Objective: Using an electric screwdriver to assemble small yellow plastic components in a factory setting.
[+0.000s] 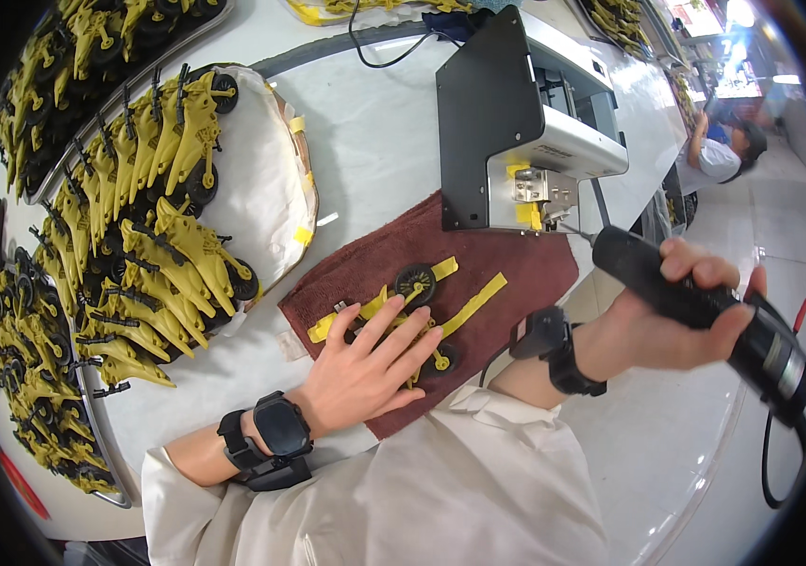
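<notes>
My left hand (365, 373) lies spread over a yellow toy motorcycle (422, 319) on a brown cloth (346, 274), covering much of its body. One black wheel (415, 284) shows beyond the fingertips, and another black round part sits by the little finger. Over to the right, my right hand (672, 321) is wrapped round a black electric screwdriver (631, 259). Its thin bit points left, and the tip is close to the metal outlet (542, 192) of a black and white screw feeder (488, 123). Whether the tip touches the outlet, I cannot tell.
Trays of yellow toy motorcycles (157, 274) fill the left side, with another heap (35, 377) beyond. Yellow tape strips (476, 304) lie on the cloth. A black cable (379, 64) runs behind the feeder. A person in a white top (714, 156) is at the far right.
</notes>
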The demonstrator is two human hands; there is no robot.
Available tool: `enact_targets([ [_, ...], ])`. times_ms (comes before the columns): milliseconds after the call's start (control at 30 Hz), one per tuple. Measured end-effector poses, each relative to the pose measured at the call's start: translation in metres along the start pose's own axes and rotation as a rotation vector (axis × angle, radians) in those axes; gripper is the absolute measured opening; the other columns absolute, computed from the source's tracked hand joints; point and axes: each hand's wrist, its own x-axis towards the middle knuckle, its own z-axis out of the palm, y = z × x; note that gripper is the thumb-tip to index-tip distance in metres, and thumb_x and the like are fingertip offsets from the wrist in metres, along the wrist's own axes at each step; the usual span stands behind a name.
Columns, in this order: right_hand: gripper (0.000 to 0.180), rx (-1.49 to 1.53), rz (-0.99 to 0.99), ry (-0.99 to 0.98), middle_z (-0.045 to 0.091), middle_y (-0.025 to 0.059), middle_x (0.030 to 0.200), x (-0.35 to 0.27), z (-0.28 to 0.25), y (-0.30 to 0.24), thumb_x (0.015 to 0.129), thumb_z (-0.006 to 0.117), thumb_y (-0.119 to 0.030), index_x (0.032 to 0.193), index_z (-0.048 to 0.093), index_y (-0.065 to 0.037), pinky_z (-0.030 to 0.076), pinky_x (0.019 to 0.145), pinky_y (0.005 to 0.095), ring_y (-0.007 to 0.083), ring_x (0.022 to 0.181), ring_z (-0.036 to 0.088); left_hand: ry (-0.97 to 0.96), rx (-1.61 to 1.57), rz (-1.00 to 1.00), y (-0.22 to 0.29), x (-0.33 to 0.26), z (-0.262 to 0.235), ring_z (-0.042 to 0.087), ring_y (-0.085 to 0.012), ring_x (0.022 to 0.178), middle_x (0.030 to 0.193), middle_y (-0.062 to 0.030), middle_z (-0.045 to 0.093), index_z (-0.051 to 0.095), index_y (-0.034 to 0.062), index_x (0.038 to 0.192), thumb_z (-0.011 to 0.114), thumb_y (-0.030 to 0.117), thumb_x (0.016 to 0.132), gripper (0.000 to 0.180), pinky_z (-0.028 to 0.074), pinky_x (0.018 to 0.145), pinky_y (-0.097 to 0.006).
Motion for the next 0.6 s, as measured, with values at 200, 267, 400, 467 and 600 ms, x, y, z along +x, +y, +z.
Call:
enact_targets([
  [200, 0.051, -0.037, 0.084, -0.17, 0.053, 0.0094, 0.064, -0.006, 0.008, 0.025, 0.085, 0.06, -0.021, 0.118, 0.034, 0.006, 0.045, 0.047, 0.03, 0.0175, 0.047, 0.051, -0.019, -0.01, -0.04, 0.001, 0.006, -0.004, 0.036, -0.032, 0.126, 0.135, -0.0084, 0.043, 0.048, 0.0152, 0.13, 0.063, 0.051, 0.075, 0.067, 0.021, 0.101, -0.054],
  [267, 0.049, 0.003, 0.128, -0.21, 0.052, 0.0092, 0.063, -0.006, 0.006, 0.018, 0.085, 0.059, -0.019, 0.12, 0.034, 0.004, 0.044, 0.046, 0.0298, 0.0176, 0.047, 0.05, -0.021, -0.007, -0.042, 0.001, 0.006, -0.006, 0.034, -0.033, 0.128, 0.136, -0.0088, 0.043, 0.049, 0.0145, 0.13, 0.063, 0.05, 0.075, 0.067, 0.02, 0.102, -0.056],
  [400, 0.054, 0.279, 0.328, -0.31, 0.052, 0.0102, 0.069, -0.04, -0.023, -0.009, 0.087, 0.061, -0.025, 0.124, 0.032, 0.0, 0.042, 0.045, 0.0327, 0.0194, 0.048, 0.05, -0.014, -0.045, -0.048, -0.001, 0.003, -0.005, 0.033, -0.0337, 0.129, 0.137, -0.0091, 0.042, 0.048, 0.014, 0.13, 0.064, 0.05, 0.075, 0.068, 0.019, 0.103, -0.056],
  [467, 0.06, 0.412, 0.314, -0.352, 0.055, 0.0117, 0.074, -0.059, -0.039, -0.026, 0.087, 0.061, -0.03, 0.127, 0.027, 0.0, 0.044, 0.048, 0.0355, 0.022, 0.051, 0.054, -0.01, -0.061, -0.029, -0.001, 0.004, -0.005, 0.033, -0.0338, 0.13, 0.137, -0.0089, 0.042, 0.048, 0.0138, 0.13, 0.064, 0.049, 0.074, 0.068, 0.019, 0.104, -0.056],
  [600, 0.062, 0.417, 0.285, -0.425, 0.058, 0.0156, 0.078, -0.093, -0.051, -0.045, 0.086, 0.063, -0.028, 0.126, 0.025, 0.0, 0.049, 0.053, 0.0374, 0.026, 0.057, 0.059, 0.008, -0.07, -0.028, -0.001, 0.006, -0.005, 0.033, -0.0341, 0.129, 0.136, -0.0088, 0.043, 0.049, 0.0133, 0.129, 0.069, 0.044, 0.07, 0.07, 0.02, 0.104, -0.057],
])
